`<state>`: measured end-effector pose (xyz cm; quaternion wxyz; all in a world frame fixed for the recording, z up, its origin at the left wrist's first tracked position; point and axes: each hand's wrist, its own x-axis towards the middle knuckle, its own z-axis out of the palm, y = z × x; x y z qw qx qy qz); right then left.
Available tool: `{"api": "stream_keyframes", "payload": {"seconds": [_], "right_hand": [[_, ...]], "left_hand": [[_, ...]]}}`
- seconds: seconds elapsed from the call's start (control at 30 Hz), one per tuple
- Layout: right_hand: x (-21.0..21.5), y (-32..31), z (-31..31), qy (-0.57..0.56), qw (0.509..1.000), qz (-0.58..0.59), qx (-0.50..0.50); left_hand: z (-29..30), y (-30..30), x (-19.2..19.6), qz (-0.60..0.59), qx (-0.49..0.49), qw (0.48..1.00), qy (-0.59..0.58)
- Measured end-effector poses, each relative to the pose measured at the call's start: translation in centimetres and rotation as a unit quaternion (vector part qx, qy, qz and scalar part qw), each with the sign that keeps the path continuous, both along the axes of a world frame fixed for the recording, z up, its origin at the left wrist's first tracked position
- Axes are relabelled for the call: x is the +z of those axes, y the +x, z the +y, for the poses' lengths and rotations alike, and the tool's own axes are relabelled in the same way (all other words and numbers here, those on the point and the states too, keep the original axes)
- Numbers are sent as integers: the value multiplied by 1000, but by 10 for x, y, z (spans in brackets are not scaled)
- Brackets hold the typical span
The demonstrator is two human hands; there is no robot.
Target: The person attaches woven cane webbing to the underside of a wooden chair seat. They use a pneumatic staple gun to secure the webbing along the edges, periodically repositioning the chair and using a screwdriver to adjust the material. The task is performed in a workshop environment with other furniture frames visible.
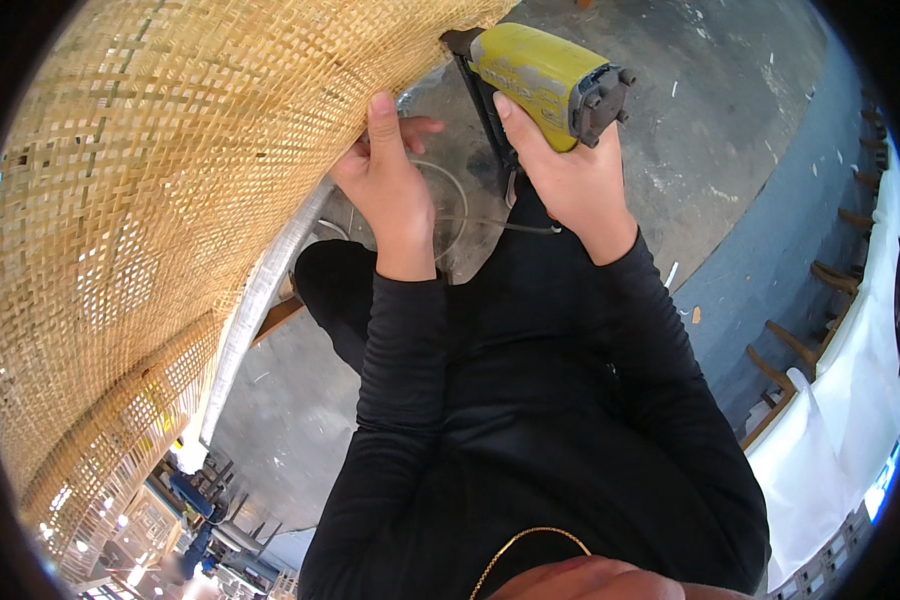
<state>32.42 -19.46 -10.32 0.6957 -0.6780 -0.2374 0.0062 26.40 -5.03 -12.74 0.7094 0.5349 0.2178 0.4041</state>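
Setting: concrete floor (730, 120), grey and speckled with pale flecks, seen from the head camera looking down past a black long-sleeved top.
Woven panel: large curved sheet of tan woven cane (170, 200) fills the upper left of the view and bends down toward the lower left; its edge runs just above both hands.
Left hand: left hand (390, 185) is closed on the edge of the woven cane, thumb pressed up against the underside of the weave, fingers curled around behind it.
Right hand: right hand (560, 175) is clenched around the handle of a yellow pneumatic stapler (545, 80), index finger reaching up along its body.
Stapler: held tilted, its dark nose set against the edge of the cane just right of the left hand; its grey rear cap points to the right.
Hose: thin pale hose (470, 215) loops below and between the two hands, over the dark lap.
Frame: silvery wrapped bar (260, 290) runs along the lower edge of the cane, left of the left forearm.
Surroundings: white sheeting (840, 400) over a row of curved wooden pieces (800, 345) lies at the right rim, well apart from the hands.
Necklace: fine gold chain (530, 545) shows at the lower edge.
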Motion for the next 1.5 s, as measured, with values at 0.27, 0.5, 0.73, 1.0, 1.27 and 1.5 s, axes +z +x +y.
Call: {"api": "stream_keyframes", "payload": {"seconds": [0.27, 0.5, 0.73, 1.0, 1.27, 1.5], "right_hand": [[-7, -6, -1, -2, 999, -32, 2], [-2, -8, -1, -11, 1000, -17, 9], [3, -5, -3, -57, 995, -79, 22], [6, -8, 3, 5, 999, 24, 21], [6, -18, 1, -24, 999, 6, 49], [4, -21, 3, -53, 998, -21, 36]], "left_hand": [[1, -1, -1, -13, -6, 1000, 1], [0, -3, -1, 9, -8, 1000, 15], [-1, -2, -3, 14, -5, 1000, 22], [3, 0, 1, -10, 4, 1000, -9], [1, -2, 2, 2, -3, 1000, -4], [-3, -3, 2, -1, -4, 1000, 0]]}}
